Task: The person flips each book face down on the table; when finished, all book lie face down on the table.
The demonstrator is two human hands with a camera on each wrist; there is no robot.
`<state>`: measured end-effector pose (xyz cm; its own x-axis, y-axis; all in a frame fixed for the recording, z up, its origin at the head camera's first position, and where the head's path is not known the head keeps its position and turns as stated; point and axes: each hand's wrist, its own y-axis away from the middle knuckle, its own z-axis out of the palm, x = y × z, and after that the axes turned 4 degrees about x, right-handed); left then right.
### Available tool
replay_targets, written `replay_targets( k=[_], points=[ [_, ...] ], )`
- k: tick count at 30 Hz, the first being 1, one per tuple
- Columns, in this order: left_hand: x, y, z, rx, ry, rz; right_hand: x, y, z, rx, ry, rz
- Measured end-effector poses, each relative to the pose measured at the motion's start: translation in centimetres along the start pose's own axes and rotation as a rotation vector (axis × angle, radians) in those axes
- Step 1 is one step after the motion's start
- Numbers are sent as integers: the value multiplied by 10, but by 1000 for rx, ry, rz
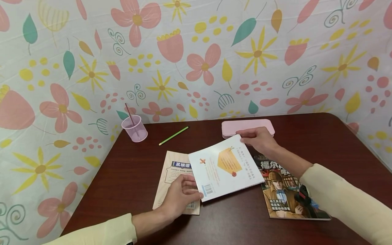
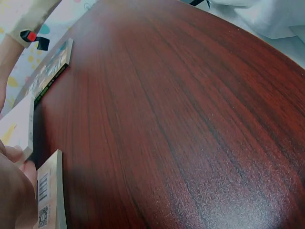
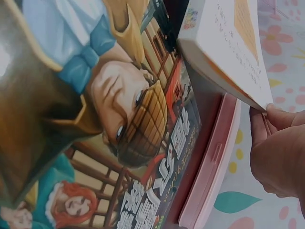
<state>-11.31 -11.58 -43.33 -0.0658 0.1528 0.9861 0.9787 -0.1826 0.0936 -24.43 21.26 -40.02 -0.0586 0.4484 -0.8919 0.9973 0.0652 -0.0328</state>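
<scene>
Both hands are on the white book [image 1: 226,167] in the middle of the dark wood tabletop [image 1: 306,136]. The left hand [image 1: 180,195] pinches its near corner by the barcode, fingers curled under the edge, thumb on top. The right hand [image 1: 258,139] grips the far corner, fingertips [image 3: 279,117] curled round the edge; the right wrist view shows that corner lifted clear of what lies below it. The book is back cover up, tilted, with a yellow panel in its centre.

Its left side lies over a tan paperback [image 1: 171,177] flat on the tabletop, and the left hand rests partly on that paperback too. Its right edge overlaps a detective comic book [image 1: 288,194], whose cover shows a man in a checked cap. Just behind the right hand, a pink pencil case [image 1: 232,127] lies closed, close to the floral backdrop [image 1: 196,58].

Further left, a green pencil [image 1: 173,135] lies loose at a slant. Beyond it, at the tabletop's far left corner, stands a clear pink cup [image 1: 134,128] with a stick leaning inside. Pale yellow sleeves [image 1: 346,200] cover both arms.
</scene>
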Motion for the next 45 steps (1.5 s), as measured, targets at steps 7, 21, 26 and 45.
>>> replay_targets(
  k=[7, 21, 26, 45],
  points=[
    [-1, 3, 5, -9, 9, -29, 1, -5, 11, -16, 22, -30],
    [-2, 3, 9, -76, 31, -140, 3, -17, 30, -27, 106, -83],
    [-2, 3, 11, -76, 15, -149, 4, -20, 35, -26, 122, -98],
    [-6, 4, 18, -169, 51, -146, 6, -29, 55, -24, 168, -102]
  ],
)
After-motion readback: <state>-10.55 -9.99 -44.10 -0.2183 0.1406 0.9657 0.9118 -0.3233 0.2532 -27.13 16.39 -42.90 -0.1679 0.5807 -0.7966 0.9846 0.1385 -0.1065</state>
